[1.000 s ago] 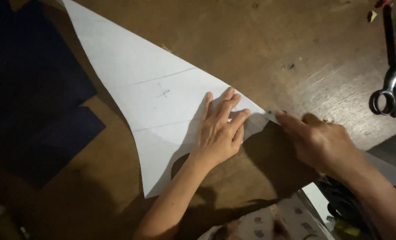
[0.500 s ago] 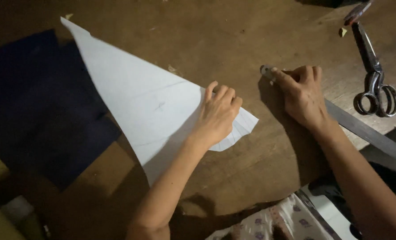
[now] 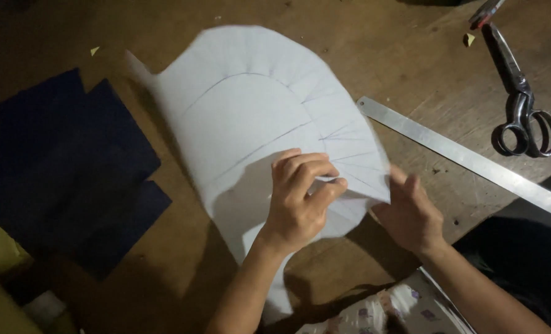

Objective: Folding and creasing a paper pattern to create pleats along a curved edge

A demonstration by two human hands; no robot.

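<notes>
So from my remote seat, the biggest thing in view is the wooden table (image 3: 374,55), dark and scuffed, taking up pretty much the whole shot. I'll use the paper as my anchor for everything else.

The paper (image 3: 251,117) is a big white sheet sitting in the middle of the table, opened out with a rounded top edge. There's a curved pencil line running across it and a bunch of straight lines fanning out toward its right edge. Its right part looks lifted off the wood, not lying flat.

Left of the paper there's dark blue fabric (image 3: 71,167), a few pieces overlapping, flat on the table and just beside the sheet's left edge.

Right of the paper lies a long metal ruler (image 3: 467,158), angled down to the right, close to the sheet's right edge. Further right and up from it sit black scissors (image 3: 520,102), closed, handles pointing toward me.

Now the hands. The left hand (image 3: 300,201) is on the lower right part of the paper, fingers curled and pinching a bit of the sheet. The right hand (image 3: 408,213) is at the paper's lower right corner, fingers tucked under the lifted edge, holding it up.

Tiny yellowish scrap (image 3: 94,51) up left of the paper.
</notes>
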